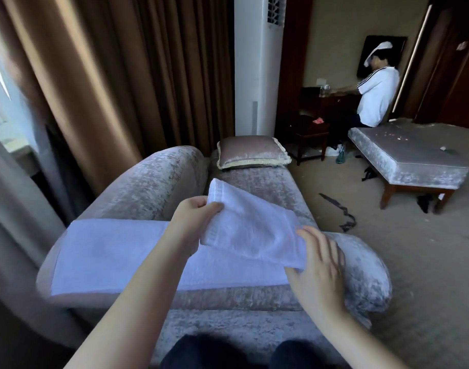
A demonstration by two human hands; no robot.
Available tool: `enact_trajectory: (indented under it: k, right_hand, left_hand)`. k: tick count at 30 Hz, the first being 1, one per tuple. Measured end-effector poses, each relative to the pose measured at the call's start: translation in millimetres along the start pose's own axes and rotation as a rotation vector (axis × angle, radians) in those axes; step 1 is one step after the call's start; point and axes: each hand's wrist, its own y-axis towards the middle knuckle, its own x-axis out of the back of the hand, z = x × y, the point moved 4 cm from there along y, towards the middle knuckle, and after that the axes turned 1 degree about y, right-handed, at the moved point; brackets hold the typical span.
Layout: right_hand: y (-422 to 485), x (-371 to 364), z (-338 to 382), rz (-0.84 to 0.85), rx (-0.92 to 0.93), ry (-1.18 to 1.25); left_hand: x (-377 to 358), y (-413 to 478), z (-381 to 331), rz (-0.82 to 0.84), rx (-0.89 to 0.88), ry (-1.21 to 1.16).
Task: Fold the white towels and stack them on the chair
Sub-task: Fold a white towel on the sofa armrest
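We observe the small towel held above the chair: left hand pinches its upper edge, right hand grips its lower end, thumb over; a folded towel lies beneath

I see the small towel is plain white, and the large towel is white with a light bluish tint. The chair has mottled grey-lilac velvet. Its cushion has the same pattern, with a pale yellow fringe. The curtains are brown and the carpet is beige.
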Motion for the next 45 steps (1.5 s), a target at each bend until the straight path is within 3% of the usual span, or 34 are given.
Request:
enact_trajectory:
  k: [2,8,11,16,20,25,30,32,34,36,40,45]
  right_hand:
    - [1,-5,-10,0.013,-0.076,0.034]
    - [0,-19,-12,0.150,0.128,0.021]
    - [2,-27,-16,0.251,0.134,0.043]
    - [6,-19,-21,0.307,-0.004,0.163]
    - [10,0,-25,0.135,0.164,0.031]
    - [7,-6,-9,0.114,0.533,-0.165]
    - [7,-16,-31,0.258,0.387,-0.153]
    - [3,-19,-34,0.312,0.373,-0.135]
    - [-1,-19,-34,0.370,0.363,-0.096]
    - [-5,-16,-35,0.370,0.396,-0.131]
    - [16,-10,-24,0.407,0.229,0.030]
    - [57,-46,-28,0.594,0.052,-0.025]
  left_hand:
    - [-1,0,-3,0.017,-0.030,-0.005]
    - [41,5,19,-0.233,-0.077,0.284]
    - [45,-1,41,-0.164,-0.021,0.464]
    - [36,-9,44,-0.129,-0.060,0.293]
    - [19,-9,31,-0.097,-0.184,0.252]
    - [-5,-2,38,-0.082,-0.173,0.353]
    - [-4,-9,43,-0.170,-0.258,0.719]
    - [-6,-13,44,-0.293,-0.397,1.064]
    - [-14,-13,42,-0.381,-0.578,1.260]
    - [-29,-11,41,-0.322,-0.720,1.314]
    - [-48,-7,66,-0.108,-0.644,1.363]
    - [-45,-9,83,-0.125,-0.690,1.321]
